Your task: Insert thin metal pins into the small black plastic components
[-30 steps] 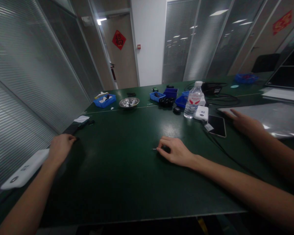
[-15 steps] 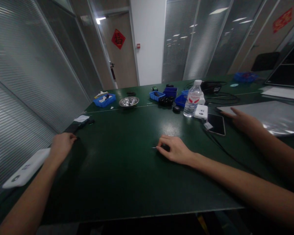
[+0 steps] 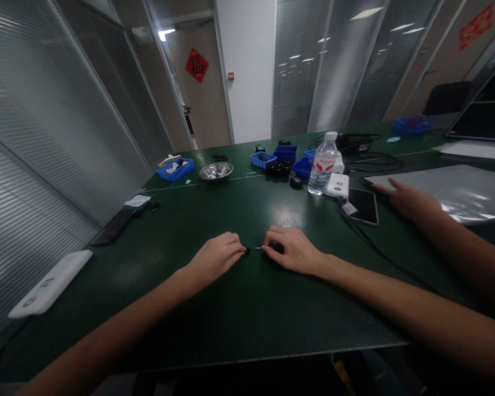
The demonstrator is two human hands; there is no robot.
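My left hand [image 3: 218,256] rests on the green table [image 3: 214,319] near the middle, fingers pinched together on a tiny black piece [image 3: 246,251]. My right hand [image 3: 295,250] lies just to its right, fingers curled around a small dark part [image 3: 277,247] with a thin pale pin [image 3: 259,247] that points toward the left hand. The fingertips of the two hands are almost touching. What the small parts are is too dim to tell.
Another person's hand [image 3: 408,199] lies flat at the right beside a black phone [image 3: 363,205], a white power bank [image 3: 338,186] and a water bottle [image 3: 323,165]. Blue bins [image 3: 175,169] and a steel bowl [image 3: 216,171] stand at the back. A dark phone [image 3: 112,226] and a white device [image 3: 49,283] lie left.
My left hand has left the dark phone at the table's left edge and moved right to the middle, meeting my right hand. The right hand has barely moved.
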